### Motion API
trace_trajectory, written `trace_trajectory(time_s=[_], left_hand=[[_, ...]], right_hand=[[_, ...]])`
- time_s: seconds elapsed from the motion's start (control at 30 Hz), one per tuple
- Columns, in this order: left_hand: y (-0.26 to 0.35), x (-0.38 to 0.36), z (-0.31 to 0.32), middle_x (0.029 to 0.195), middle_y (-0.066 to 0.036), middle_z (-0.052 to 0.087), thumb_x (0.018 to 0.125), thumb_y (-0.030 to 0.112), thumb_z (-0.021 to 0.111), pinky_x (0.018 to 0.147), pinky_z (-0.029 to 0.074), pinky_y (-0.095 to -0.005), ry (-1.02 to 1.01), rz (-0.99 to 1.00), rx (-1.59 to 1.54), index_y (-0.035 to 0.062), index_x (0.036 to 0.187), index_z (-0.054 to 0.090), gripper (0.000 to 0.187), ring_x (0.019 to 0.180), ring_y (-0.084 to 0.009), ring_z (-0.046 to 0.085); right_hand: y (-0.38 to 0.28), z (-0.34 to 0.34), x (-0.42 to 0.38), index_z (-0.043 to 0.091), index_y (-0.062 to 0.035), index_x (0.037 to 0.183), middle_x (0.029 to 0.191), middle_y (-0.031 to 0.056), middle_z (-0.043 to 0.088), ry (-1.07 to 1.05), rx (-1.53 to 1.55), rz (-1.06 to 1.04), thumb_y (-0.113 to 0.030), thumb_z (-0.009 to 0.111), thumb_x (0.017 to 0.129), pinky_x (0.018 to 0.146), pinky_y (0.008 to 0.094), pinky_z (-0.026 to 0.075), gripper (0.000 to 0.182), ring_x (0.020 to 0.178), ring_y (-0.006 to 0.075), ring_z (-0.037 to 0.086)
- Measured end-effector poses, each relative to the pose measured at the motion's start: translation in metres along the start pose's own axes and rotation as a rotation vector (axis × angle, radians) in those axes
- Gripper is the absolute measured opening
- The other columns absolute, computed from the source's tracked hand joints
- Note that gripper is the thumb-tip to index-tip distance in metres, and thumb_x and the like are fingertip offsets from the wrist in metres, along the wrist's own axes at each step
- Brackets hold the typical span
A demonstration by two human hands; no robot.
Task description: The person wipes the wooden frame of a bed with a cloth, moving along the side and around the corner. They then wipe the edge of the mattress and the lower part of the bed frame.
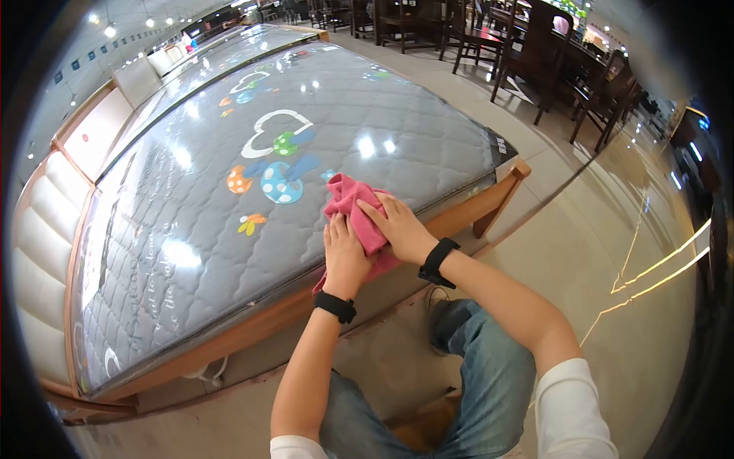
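Note:
A bunched pink cloth [353, 200] lies at the near edge of a grey quilted mattress [229, 222] under shiny clear plastic. My left hand [345, 252] presses against the cloth from the near left side, fingers closed on it. From the right, my right hand [401, 229] grips the same cloth with its fingers over the top. Part of the cloth hangs down over the mattress edge, behind my left wrist. Printed hearts and spotted blue, green and orange shapes decorate the mattress just beyond my hands.
A wooden bed frame [459, 205] runs along the mattress's near side, its corner post at the right. At the left stands a cream padded headboard [47, 252]. Dark wooden chairs [535, 53] are at the back right. Shiny tiled floor [581, 252] spreads to my right.

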State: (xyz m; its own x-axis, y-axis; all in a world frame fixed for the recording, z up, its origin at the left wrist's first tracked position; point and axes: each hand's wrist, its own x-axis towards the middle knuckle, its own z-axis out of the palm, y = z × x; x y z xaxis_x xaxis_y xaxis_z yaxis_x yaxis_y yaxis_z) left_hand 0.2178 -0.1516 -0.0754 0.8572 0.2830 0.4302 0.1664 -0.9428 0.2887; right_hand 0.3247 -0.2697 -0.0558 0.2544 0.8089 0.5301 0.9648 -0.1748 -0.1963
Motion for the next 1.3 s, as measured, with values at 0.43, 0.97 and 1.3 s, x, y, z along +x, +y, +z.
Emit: trace_trajectory(time_s=[0.43, 0.97, 1.3], left_hand=[[-0.068, -0.058, -0.059, 0.133, -0.023, 0.038, 0.062, 0.030, 0.074, 0.108, 0.021, -0.0486, -0.095, -0.100, 0.104, -0.0042, 0.131, 0.038, 0.085, 0.128, -0.0366, 0.031], [-0.094, -0.082, -0.075, 0.127, -0.018, 0.039, 0.059, 0.023, 0.072, 0.102, 0.026, -0.0485, 0.006, -0.070, 0.182, 0.0048, 0.135, 0.034, 0.086, 0.118, -0.0372, 0.035], [-0.049, -0.035, -0.029, 0.133, -0.024, 0.037, 0.072, 0.026, 0.062, 0.105, 0.022, -0.0531, 0.005, -0.009, 0.101, -0.0020, 0.134, 0.034, 0.074, 0.127, -0.0412, 0.030]], right_hand=[[-0.076, 0.044, 0.037, 0.033, -0.0082, 0.138, 0.131, 0.0236, 0.035, -0.022, 0.096, -0.150, -0.004, 0.057, 0.070, 0.103, 0.0487, 0.028, 0.073, 0.124, 0.0395, 0.033], [-0.113, 0.070, 0.039, 0.034, -0.0076, 0.136, 0.129, 0.0227, 0.037, 0.126, 0.058, -0.238, -0.008, 0.056, 0.075, 0.100, 0.0462, 0.031, 0.065, 0.121, 0.0369, 0.037], [-0.050, 0.022, 0.012, 0.031, -0.0097, 0.139, 0.133, 0.0227, 0.035, -0.005, 0.061, -0.119, -0.004, 0.053, 0.076, 0.103, 0.0454, 0.031, 0.068, 0.123, 0.0384, 0.037]])
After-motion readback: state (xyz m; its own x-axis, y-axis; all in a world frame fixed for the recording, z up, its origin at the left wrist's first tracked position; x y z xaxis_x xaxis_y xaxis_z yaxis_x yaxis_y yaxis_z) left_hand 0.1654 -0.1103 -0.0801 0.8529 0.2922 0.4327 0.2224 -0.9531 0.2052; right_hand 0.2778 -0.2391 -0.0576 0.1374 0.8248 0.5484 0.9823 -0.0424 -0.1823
